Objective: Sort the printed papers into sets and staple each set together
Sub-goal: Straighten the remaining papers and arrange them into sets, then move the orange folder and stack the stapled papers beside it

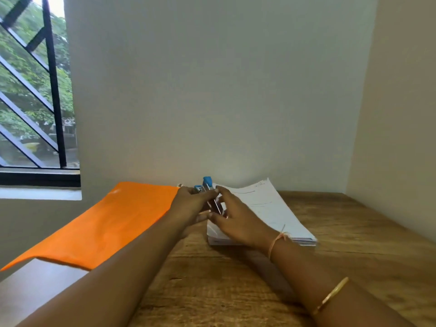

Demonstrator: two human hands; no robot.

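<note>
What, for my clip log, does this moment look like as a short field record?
left hand: holds the stapler
right hand: pinches the stapler's metal part, over the paper stack
stapler: blue, appears hinged open, held between both hands
paper stack: lying on the wooden table
orange sheet: left of the stack

Plain pale wall (212, 90) at 12 o'clock, side wall (401, 114) meeting it at 2 o'clock; window (28, 95) with black diagonal grille (53, 79) at 10 o'clock, daylit trees (14, 55) beyond; wooden table (354, 251) at 5 o'clock.
</note>
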